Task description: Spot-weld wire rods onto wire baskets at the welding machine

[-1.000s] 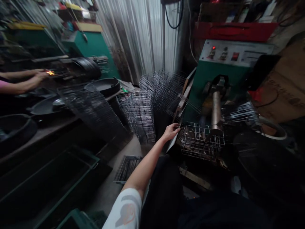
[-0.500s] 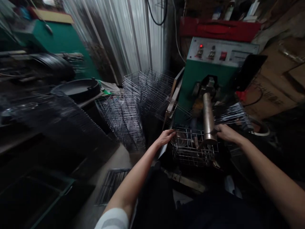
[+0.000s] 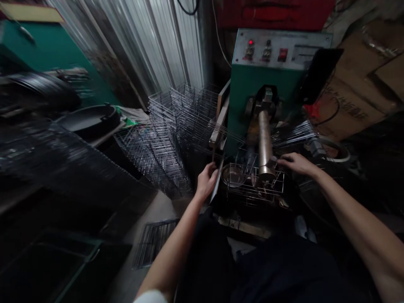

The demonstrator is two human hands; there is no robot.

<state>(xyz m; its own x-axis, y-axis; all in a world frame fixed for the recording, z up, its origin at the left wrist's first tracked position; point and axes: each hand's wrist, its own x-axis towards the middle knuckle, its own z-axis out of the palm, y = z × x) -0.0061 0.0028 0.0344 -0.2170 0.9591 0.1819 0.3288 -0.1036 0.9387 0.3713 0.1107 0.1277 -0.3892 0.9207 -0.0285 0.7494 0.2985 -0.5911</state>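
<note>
A wire rack [image 3: 252, 194] of thin metal rods lies under the end of a thick metal cylinder [image 3: 265, 143] that juts from a green machine [image 3: 236, 101]. My left hand [image 3: 206, 181] is left of the rack, apart from it, beside the edge of a thin metal plate [image 3: 216, 187]. Its fingers are loosely bent, and nothing shows in them. At the rack's right back corner, close to the cylinder's end, the fingertips of my right hand [image 3: 296, 163] are pinched together on the wire. The exact contact is dim.
Stacked wire grids [image 3: 154, 155] stand left of the machine. A flat wire grid [image 3: 154, 244] lies on the floor below. Further left is a round black pan [image 3: 86, 120]. Cardboard boxes [image 3: 356, 97] are at the right, and a red box [image 3: 274, 14] sits above the machine's control panel.
My left hand has let go of the wire rack and moved left, away from it. My right hand stays at the rack's right side. The view has tilted down and shifted right.
</note>
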